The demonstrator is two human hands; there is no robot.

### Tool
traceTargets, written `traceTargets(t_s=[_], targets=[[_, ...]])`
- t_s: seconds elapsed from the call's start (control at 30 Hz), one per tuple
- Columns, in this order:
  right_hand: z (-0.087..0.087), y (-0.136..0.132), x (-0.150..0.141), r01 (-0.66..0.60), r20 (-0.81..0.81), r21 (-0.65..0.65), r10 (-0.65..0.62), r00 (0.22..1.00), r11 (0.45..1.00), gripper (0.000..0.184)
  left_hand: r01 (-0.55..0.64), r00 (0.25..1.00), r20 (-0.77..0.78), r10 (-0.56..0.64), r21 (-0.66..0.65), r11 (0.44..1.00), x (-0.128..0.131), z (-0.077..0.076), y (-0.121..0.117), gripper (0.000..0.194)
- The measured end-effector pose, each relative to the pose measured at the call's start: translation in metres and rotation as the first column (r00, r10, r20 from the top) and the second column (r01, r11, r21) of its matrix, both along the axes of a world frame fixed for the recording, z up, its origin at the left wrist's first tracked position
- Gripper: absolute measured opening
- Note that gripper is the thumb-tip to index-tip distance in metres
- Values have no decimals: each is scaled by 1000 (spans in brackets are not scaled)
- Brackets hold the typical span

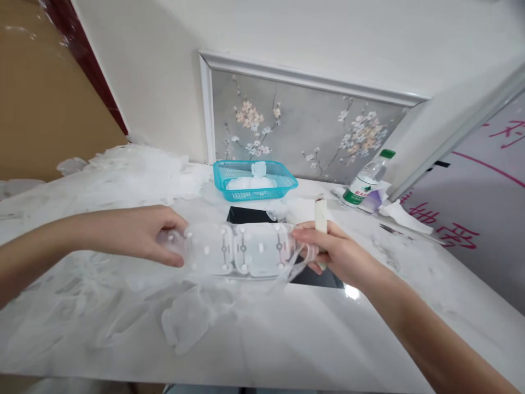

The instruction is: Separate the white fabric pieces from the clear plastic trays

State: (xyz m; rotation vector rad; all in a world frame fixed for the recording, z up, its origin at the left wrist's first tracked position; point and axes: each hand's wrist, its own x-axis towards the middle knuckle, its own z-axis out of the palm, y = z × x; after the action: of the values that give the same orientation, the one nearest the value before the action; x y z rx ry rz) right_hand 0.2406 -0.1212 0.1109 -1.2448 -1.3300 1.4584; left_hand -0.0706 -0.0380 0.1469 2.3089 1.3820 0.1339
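Note:
A translucent moulded sheet (pixel 209 249), with two rounded panels and small round nubs, is stretched level above the table. My left hand (pixel 153 236) pinches its left end between thumb and fingers. At the other end, my right hand (pixel 344 249) grips the sheet's edge and also has a cream-coloured handle (pixel 321 216) upright in its fingers; any blade is hidden. Thin clear strips (pixel 296 268) hang loose by the right fingers. Beneath the sheet lies a dark flat slab (pixel 318 278), partly covered.
A blue basket (pixel 287 189) holding translucent pieces stands against the wall. Clear scraps (pixel 139 169) are heaped at the back left and scattered leftward. A loose translucent piece (pixel 186 320) lies in front. A green-capped bottle (pixel 365 183) and a small dark tool (pixel 389 229) are at the right.

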Motion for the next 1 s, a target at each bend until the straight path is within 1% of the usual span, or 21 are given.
traceTargets(t_s=[0.07,0.1,0.17,0.2,0.23,0.3,0.37,0.43,0.5,0.57,0.6,0.67,0.7,0.73,0.8,0.83,0.87,0.9,0.93,0.97,1.0], targets=[[3,-8,1,57,31,-23,-56,998,998,32,111,985,-122,-122,-90,990,7,-1,0,30],[3,-10,2,70,68,-15,-69,995,997,36,128,981,-136,-141,-100,987,11,-1,0,30],[0,-12,6,83,135,-21,-80,988,996,40,118,989,-72,-128,-122,985,19,-4,3,44],[-3,-12,7,87,150,-48,-79,985,995,40,124,991,-34,-132,-174,977,24,-8,6,49],[-7,-11,9,88,158,-94,-73,985,992,39,151,988,6,-154,-247,957,29,-14,10,49],[-19,-7,13,79,170,-198,-45,984,977,38,233,972,90,-215,-375,897,38,-29,19,42],[-32,-3,15,102,254,-239,-40,966,966,39,327,945,155,-288,-457,827,47,-47,28,33],[-43,-1,16,136,408,-165,-58,911,977,41,386,923,196,-332,-501,775,56,-63,35,31],[-49,0,15,155,539,-13,-124,833,988,45,418,909,236,-345,-512,751,63,-74,38,32],[-48,-1,14,156,605,165,-225,764,974,46,429,902,275,-333,-492,758,68,-83,38,31],[-45,-2,14,160,619,250,-285,732,955,45,426,902,290,-319,-477,769,70,-87,37,31],[-39,-2,12,154,612,412,-398,684,898,44,406,906,316,-282,-454,793,73,-95,35,32],[-35,-1,11,152,580,492,-453,677,857,44,392,908,328,-260,-447,804,73,-100,33,33],[-32,0,10,161,524,573,-510,683,804,44,378,910,341,-237,-444,812,73,-105,32,34],[-27,4,6,219,350,719,-615,706,660,47,355,906,377,-191,-433,829,71,-113,32,40],[-25,6,4,261,261,763,-650,714,592,50,347,900,399,-176,-409,844,70,-115,33,44],[-24,9,1,305,195,775,-668,718,554,54,345,892,417,-176,-374,861,69,-117,34,46],[-24,13,-2,346,157,758,-670,726,553,60,347,887,419,-196,-323,881,68,-118,36,44],[-25,16,-6,378,143,713,-650,746,590,64,346,887,403,-225,-261,901,68,-119,37,40],[-28,20,-11,396,138,647,-610,780,652,68,341,894,371,-252,-197,919,68,-119,39,34],[-33,24,-16,394,131,562,-548,826,727,70,331,904,332,-270,-142,933,68,-119,40,29]])
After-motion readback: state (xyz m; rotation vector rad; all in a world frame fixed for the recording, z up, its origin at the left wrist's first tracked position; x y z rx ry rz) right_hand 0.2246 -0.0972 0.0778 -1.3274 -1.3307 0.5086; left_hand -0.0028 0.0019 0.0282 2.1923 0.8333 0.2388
